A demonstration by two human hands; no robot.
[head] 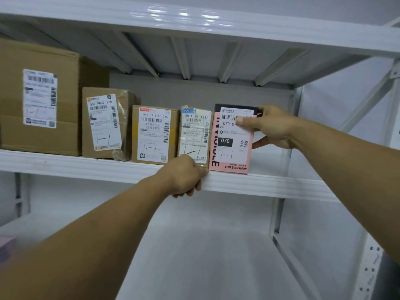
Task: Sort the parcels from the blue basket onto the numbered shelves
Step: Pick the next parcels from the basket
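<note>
The left forearm (86,234) reaches up from the lower left corner, nearest to the viewer. The left hand (186,175) grips the front edge of the white shelf (270,185), knuckles up and fingers curled under the lip. The right hand (273,126) comes in from the right with its arm stretched out. It holds the pink box (216,144) near the top, with the thumb pressed flat on the white label (236,133) and the other fingers behind the box. The pink box stands upright on this shelf, at the right end of a row, just beside a taped parcel (194,135). Further left stand more cardboard parcels, the largest carton (39,98) at the far left.
</note>
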